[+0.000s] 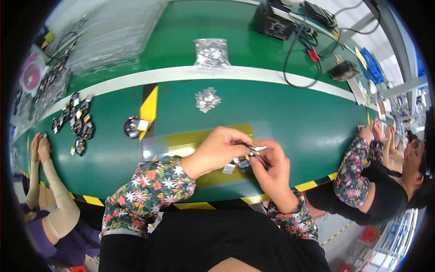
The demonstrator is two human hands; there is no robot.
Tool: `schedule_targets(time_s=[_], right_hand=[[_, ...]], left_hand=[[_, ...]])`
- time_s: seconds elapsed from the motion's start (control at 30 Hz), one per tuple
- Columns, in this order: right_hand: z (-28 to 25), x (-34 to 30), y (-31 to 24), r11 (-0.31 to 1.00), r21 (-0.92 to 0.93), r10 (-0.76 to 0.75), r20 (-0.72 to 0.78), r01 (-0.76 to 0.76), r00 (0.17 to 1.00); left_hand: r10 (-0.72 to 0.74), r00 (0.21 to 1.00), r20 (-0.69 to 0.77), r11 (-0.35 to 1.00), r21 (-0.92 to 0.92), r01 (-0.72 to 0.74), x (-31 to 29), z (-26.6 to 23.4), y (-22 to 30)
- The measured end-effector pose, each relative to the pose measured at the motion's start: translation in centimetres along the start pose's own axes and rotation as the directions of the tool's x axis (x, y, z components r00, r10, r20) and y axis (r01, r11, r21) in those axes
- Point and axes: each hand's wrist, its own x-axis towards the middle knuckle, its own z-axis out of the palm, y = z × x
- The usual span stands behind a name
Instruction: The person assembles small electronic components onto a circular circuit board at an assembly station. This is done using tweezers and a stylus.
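My left hand (219, 153) and my right hand (273, 172) meet over the green bench, fingers pinched together. Between them is a small dark electronic assembly (244, 164), partly covered by my fingers. A small silver-and-yellow battery pack (230, 169) shows at its lower left side. A tiny pale piece sits at my fingertips, too small to name. To the left lies a similar round black assembly (132, 127) with a white block on it. Ahead of my hands is a loose pile of small silver pieces (208, 99).
Several black assemblies (78, 119) are heaped at the left. A clear bag of silver pieces (211, 53) lies beyond the white ledge (253, 72). Plastic trays (115, 38) stand back left, a black box with cables (273, 22) back right. Other people work on both sides.
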Motion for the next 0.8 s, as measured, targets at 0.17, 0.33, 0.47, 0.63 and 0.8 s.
schedule_targets(time_s=[0.17,0.33,0.47,0.63,0.8], right_hand=[[-0.8,-0.3,1.0,0.987,0.145,0.080,-0.030,-0.075,0.996],[-5.5,0.6,3.1,0.987,0.076,0.146,-0.110,-0.139,0.983],[-11.4,1.6,5.3,0.809,-0.587,-0.193,-0.318,-0.033,0.928],[-11.4,3.0,3.8,0.781,-0.621,-0.270,-0.431,-0.066,0.861],[-2.8,5.8,-1.8,0.950,-0.213,-0.271,-0.184,0.231,0.945]], left_hand=[[0.027,0.996,0.079,0.999,-0.030,-0.025,0.5,0.1,-0.4],[0.376,0.915,-0.146,0.842,0.466,-0.271,-3.5,-3.4,2.2],[0.738,0.570,-0.361,0.220,0.927,0.303,-9.0,-9.9,4.1],[0.473,0.592,-0.653,0.317,0.753,0.577,-12.9,-12.6,3.0],[0.456,0.697,-0.553,0.624,0.757,0.193,-10.4,-11.5,2.9]])
